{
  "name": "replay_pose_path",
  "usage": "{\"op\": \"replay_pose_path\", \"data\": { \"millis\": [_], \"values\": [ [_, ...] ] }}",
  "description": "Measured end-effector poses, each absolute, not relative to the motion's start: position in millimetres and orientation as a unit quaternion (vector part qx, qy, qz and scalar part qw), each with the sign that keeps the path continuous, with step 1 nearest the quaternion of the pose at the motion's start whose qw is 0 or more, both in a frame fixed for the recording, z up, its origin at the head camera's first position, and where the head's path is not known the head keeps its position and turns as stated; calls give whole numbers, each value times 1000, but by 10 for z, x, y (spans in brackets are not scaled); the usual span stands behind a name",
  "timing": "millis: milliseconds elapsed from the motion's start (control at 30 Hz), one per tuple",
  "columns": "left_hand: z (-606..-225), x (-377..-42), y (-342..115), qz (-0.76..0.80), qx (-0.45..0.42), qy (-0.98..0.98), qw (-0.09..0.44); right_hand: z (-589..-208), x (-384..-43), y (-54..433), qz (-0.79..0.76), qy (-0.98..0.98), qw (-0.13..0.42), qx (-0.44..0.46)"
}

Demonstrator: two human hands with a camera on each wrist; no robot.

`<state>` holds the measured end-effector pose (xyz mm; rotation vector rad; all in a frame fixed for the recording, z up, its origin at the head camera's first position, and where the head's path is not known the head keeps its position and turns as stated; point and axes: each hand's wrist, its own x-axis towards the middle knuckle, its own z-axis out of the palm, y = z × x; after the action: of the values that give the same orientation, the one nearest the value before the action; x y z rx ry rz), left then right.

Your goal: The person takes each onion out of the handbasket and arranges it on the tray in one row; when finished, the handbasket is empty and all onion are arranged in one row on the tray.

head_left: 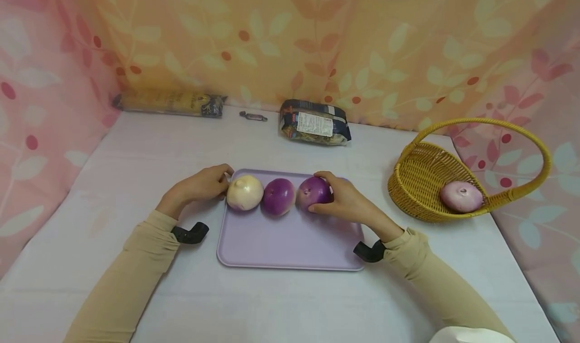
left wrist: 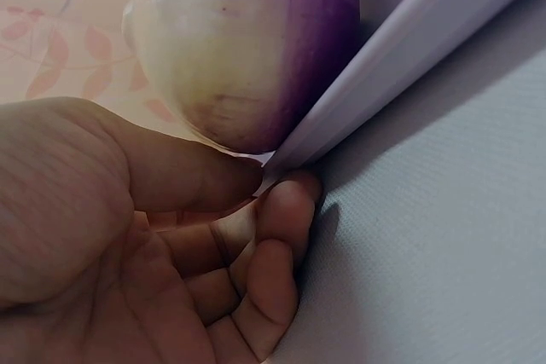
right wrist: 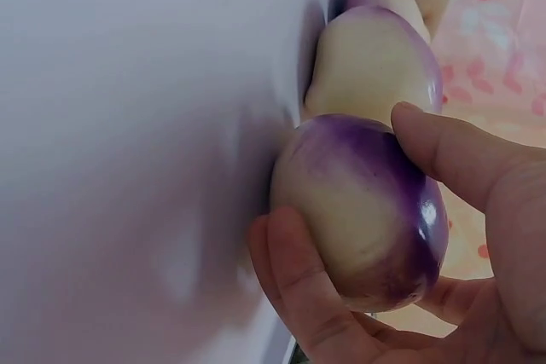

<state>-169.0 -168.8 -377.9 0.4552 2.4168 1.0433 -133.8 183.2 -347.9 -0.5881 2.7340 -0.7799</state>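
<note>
Three turnips sit in a row along the far side of a lilac tray (head_left: pixel 285 242). The left turnip (head_left: pixel 245 193) is mostly cream, while the middle turnip (head_left: pixel 278 197) and right turnip (head_left: pixel 313 192) look purple from above. My left hand (head_left: pixel 204 185) pinches the tray's left rim between thumb and fingers, just below the cream turnip (left wrist: pixel 230 49) in the left wrist view. My right hand (head_left: pixel 346 198) holds the right turnip (right wrist: pixel 350 219), thumb on one side and fingers curled round the other. In the right wrist view it sits close against its neighbour (right wrist: pixel 375 66).
A yellow wicker basket (head_left: pixel 408 197) with a tall handle stands at the right, holding one pale purple turnip (head_left: pixel 461 197). Along the back lie a long yellow packet (head_left: pixel 167 104), a small wrapped candy (head_left: pixel 254 116) and a dark labelled bag (head_left: pixel 314 124). Floral curtains surround the white table (head_left: pixel 281 302).
</note>
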Motion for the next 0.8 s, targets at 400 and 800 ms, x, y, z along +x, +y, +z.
{"op": "replay_pose_path", "data": {
  "millis": [400,800],
  "values": [
    [-3765,-1686,-1682,376,166,882,233,-3498,-1328,1766,-278,930,141,-196],
    [-3763,-1686,-1685,375,170,882,228,-3447,-1277,1873,-271,938,146,-158]
  ]
}}
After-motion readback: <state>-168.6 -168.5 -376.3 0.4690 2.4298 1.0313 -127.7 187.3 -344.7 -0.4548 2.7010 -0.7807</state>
